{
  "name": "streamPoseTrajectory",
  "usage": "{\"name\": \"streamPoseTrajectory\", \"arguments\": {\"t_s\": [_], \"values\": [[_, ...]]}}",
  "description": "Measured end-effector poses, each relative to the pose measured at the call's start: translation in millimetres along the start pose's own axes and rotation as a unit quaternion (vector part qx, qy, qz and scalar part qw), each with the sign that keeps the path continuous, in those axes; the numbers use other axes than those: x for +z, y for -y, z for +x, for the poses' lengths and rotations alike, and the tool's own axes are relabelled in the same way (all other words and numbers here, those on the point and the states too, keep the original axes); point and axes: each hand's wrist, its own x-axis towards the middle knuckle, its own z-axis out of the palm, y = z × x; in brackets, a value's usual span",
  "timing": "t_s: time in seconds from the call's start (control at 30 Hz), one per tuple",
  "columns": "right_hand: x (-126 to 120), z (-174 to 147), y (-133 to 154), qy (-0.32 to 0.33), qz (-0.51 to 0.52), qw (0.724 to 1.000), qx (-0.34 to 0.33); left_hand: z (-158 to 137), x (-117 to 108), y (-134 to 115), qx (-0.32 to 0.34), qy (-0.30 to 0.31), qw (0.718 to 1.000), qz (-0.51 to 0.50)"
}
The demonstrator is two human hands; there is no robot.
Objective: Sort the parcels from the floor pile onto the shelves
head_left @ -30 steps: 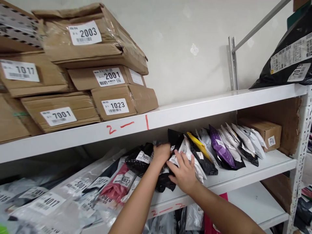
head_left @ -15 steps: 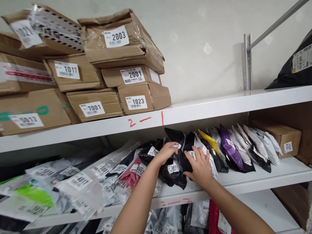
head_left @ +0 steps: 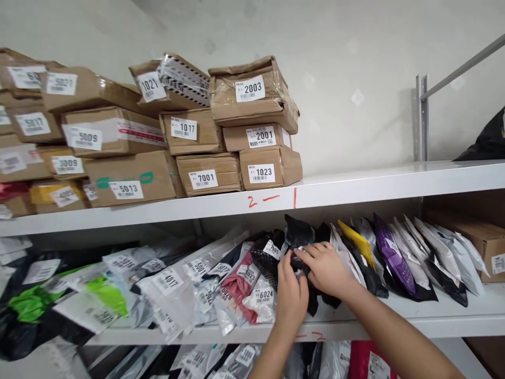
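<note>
A black plastic package (head_left: pixel 299 230) stood just right of the centre of the frame, on the middle shelf (head_left: pixel 394 321). Its film was dark and softly creased, with dull highlights, and its top ran up to a blunt corner at the left. The hands hid most of its front, and its lower edge merged with other black plastic beneath them.

The left hand (head_left: pixel 292 292) was upright against the package, fingers bent, and the right hand (head_left: pixel 325 268) lay across from the right, its fingertips close to the left's. Both touched the black plastic, but whether either had pinched it could not be told.

Just left was a black textured bag (head_left: pixel 260 256) labelled 7005, then a pink bag (head_left: pixel 242 287) and a whitish bag (head_left: pixel 263 310) labelled 6024. To the right leaned a yellow package (head_left: pixel 357 239) and a purple package (head_left: pixel 389 255). Labelled cardboard boxes (head_left: pixel 130 171) filled the upper left.
</note>
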Motion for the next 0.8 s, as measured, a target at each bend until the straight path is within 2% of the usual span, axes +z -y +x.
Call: {"name": "streamPoseTrajectory", "arguments": {"t_s": [0.07, 0.17, 0.23, 0.33, 0.4, 0.47, 0.57, 0.7, 0.8], "values": [[-14, 9, -2, 0.06, -0.02, 0.998, 0.027, -18, 12, 12, 0.021, -0.027, 0.996, 0.076], [-24, 15, -4, 0.1, -0.06, 0.992, 0.054, -30, 21, 29, 0.065, -0.01, 0.98, 0.186], [-24, 16, -7, 0.103, -0.081, 0.989, 0.069, -27, 17, 33, 0.09, 0.033, 0.967, 0.238], [-21, 16, -11, 0.08, -0.1, 0.99, 0.059, -8, 2, 21, 0.107, 0.124, 0.94, 0.298], [-18, 15, -15, 0.069, -0.104, 0.992, 0.021, 12, -4, 5, 0.09, 0.186, 0.922, 0.327], [-17, 14, -18, 0.076, -0.103, 0.992, 0.005, 37, -3, -9, 0.04, 0.252, 0.905, 0.34], [-17, 13, -23, 0.095, -0.111, 0.988, 0.046, 71, 10, -17, -0.045, 0.333, 0.881, 0.334], [-21, 11, -24, 0.108, -0.115, 0.985, 0.07, 93, 31, -9, -0.087, 0.374, 0.862, 0.331], [-22, 9, -24, 0.107, -0.115, 0.984, 0.08, 93, 38, -6, -0.076, 0.372, 0.863, 0.333]]}}
